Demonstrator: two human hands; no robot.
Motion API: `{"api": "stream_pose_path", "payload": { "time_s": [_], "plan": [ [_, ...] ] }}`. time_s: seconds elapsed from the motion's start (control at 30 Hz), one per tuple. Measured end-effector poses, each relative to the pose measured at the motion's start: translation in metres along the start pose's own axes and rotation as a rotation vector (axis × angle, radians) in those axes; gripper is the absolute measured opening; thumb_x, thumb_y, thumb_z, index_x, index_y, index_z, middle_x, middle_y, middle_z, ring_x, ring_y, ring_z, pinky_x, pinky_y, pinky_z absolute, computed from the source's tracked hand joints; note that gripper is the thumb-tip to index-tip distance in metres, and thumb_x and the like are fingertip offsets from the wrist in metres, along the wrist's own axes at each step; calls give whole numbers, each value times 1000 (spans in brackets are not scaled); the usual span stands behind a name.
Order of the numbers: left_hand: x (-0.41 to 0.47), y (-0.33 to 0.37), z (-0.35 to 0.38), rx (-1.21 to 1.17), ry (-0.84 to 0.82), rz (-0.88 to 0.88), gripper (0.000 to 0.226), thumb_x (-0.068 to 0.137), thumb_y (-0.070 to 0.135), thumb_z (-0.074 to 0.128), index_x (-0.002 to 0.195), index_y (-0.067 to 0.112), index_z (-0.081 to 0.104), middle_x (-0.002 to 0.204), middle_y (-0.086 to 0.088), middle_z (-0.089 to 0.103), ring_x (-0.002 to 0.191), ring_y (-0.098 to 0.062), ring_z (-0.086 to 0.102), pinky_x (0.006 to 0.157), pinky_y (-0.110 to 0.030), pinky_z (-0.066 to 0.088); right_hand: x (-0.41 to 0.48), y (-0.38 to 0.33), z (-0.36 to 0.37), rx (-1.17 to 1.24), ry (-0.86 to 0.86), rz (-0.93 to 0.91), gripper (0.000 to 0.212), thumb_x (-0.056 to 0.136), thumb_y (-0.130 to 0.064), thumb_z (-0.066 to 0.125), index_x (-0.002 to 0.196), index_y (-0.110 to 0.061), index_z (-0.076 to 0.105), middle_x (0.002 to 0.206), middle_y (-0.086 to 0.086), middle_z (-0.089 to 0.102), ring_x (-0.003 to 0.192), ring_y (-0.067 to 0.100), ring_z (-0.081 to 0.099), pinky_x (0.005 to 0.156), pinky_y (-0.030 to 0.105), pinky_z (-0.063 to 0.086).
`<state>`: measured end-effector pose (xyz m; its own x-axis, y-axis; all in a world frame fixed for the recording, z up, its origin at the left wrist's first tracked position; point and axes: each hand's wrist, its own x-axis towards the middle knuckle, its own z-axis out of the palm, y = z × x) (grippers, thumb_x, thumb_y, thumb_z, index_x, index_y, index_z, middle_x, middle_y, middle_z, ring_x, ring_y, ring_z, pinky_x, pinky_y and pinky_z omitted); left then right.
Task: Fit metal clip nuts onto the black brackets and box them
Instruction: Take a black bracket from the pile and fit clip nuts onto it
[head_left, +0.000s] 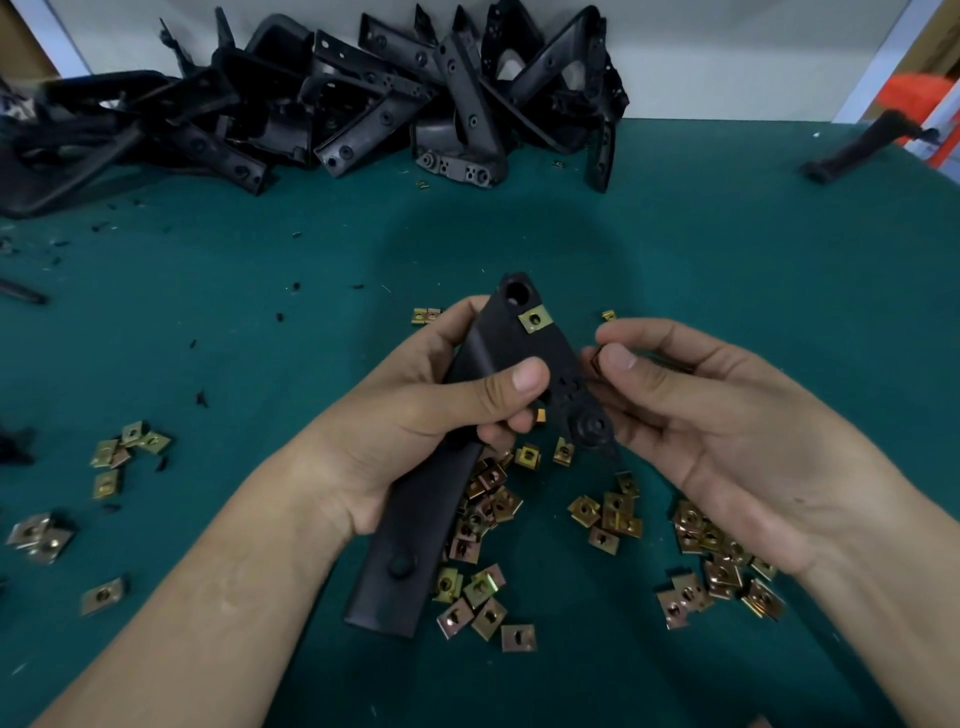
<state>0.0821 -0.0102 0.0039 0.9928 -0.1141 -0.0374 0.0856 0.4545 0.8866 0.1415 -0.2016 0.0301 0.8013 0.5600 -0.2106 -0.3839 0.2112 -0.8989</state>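
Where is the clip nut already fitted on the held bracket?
Head view, centre: the clip nut sits near the bracket's top end, just below its round hole, above the left hand.

An assembly bench in a workshop or factory is shown; a green-matted worktop (727, 270) is seen; a heap of black brackets (363, 104) is piled from ten to twelve o'clock against a pale back panel (727, 52); brass-coloured clip nuts (483, 519) are scattered from four to eight o'clock; black plastic scraps (104, 228) are strewn at ten o'clock; one bracket (426, 519) is gripped by the left hand (415, 431) and a clip nut (596, 364) pinched by the right hand (727, 431).
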Motion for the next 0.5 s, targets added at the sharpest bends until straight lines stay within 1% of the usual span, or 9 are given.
{"api": "stream_pose_path", "payload": {
  "time_s": [0.07, 0.17, 0.3, 0.5],
  "plan": [
    [0, 0, 0, 16, 6, 1, 37, 76, 13, 76, 109, 13, 59, 75, -1, 61, 61, -8, 57, 50, -16, 46, 0, 1, 1, -18, -7, -5, 20, 58, -20, 79, 78, -20, 80, 92, 13, 77, 79, 17, 74, 72, 24, 60],
    [0, 0, -1, 21, 15, 4, 35, 75, 14, 77, 106, 14, 62, 74, -2, 59, 61, -9, 56, 51, -16, 46, 0, 1, 1, -72, -1, -27, 20, 58, -24, 80, 78, -20, 81, 85, 9, 77, 75, 15, 73, 71, 23, 59],
    [1, 0, -2, 31, 8, 26, 35, 78, 14, 76, 108, 13, 59, 74, 0, 60, 62, -8, 55, 52, -16, 45, -1, 1, 1, -138, 27, -41, 17, 59, -35, 79, 70, -21, 78, 74, 2, 73, 65, 9, 68, 63, 20, 57],
    [-1, 0, -1, 33, 6, 23, 34, 76, 15, 77, 107, 17, 63, 77, 0, 60, 62, -9, 56, 52, -16, 46, -3, 2, 4, -182, 15, -20, 19, 58, -35, 80, 69, -20, 76, 73, 4, 72, 62, 12, 66, 61, 22, 57]
  ]
}}
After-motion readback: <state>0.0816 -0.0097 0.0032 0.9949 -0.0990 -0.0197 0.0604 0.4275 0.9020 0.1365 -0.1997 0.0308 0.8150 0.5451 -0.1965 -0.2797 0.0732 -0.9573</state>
